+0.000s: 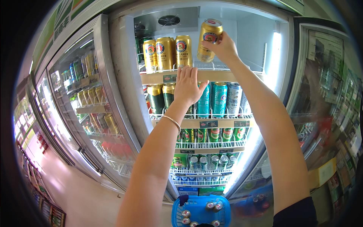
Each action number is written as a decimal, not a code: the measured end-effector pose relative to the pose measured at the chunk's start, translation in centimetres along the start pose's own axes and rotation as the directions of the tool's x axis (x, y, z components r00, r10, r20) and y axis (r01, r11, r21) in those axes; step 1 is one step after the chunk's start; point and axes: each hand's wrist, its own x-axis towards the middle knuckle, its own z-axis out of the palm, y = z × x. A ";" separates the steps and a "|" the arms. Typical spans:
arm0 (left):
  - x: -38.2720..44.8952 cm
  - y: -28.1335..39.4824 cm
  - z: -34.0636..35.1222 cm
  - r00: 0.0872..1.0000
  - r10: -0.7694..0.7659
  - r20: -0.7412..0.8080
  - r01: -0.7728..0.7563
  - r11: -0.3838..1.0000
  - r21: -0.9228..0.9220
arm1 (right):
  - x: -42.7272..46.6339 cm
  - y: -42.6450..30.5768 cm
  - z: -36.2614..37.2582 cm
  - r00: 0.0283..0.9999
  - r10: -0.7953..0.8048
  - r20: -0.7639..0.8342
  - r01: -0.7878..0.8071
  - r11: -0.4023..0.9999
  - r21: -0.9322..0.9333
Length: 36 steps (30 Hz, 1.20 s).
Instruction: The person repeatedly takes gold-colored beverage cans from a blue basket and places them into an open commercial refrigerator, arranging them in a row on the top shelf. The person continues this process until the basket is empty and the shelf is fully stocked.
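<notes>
My right hand (224,49) grips a gold Paulaner beer can (210,31) around its side, slightly tilted, above the right part of the top fridge shelf. Flat against the front strip (217,76) of that shelf lies my left hand (188,86), palm down, thumb spread, holding nothing. Left of the held can stand several matching gold cans (183,51), upright in rows. Below my hands, the second shelf carries dark green cans with gold tops (155,99), teal Tsingtao cans (219,99) and a silver-white can (234,99); my left hand and forearm hide part of that row.
A blue plastic basket (227,208) with several cans inside stands low before the fridge. Lower wire shelves hold green Tsingtao cans (214,134) and smaller cans (203,162). Glass fridge doors stand at left (85,93) and right (300,93). Low display shelving (45,201) lies far left.
</notes>
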 end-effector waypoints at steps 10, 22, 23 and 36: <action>-0.2 0.2 1.1 0.997 -0.007 -0.072 0.010 0.999 0.044 | 3.1 2.7 5.9 0.963 0.246 0.111 -0.213 0.945 -0.249; -0.6 0.1 1.2 0.998 -0.016 -0.055 0.020 0.997 0.077 | 3.9 4.6 7.6 0.864 0.441 0.244 -0.365 0.881 -0.302; -0.4 0.2 1.2 0.998 -0.011 -0.055 0.016 0.997 0.078 | 3.8 5.1 7.5 0.874 0.413 0.255 -0.335 0.893 -0.300; -0.3 -0.4 -0.7 0.994 -0.046 0.097 0.032 0.989 0.143 | -12.2 0.5 3.2 0.952 -0.304 0.028 0.304 0.934 -0.190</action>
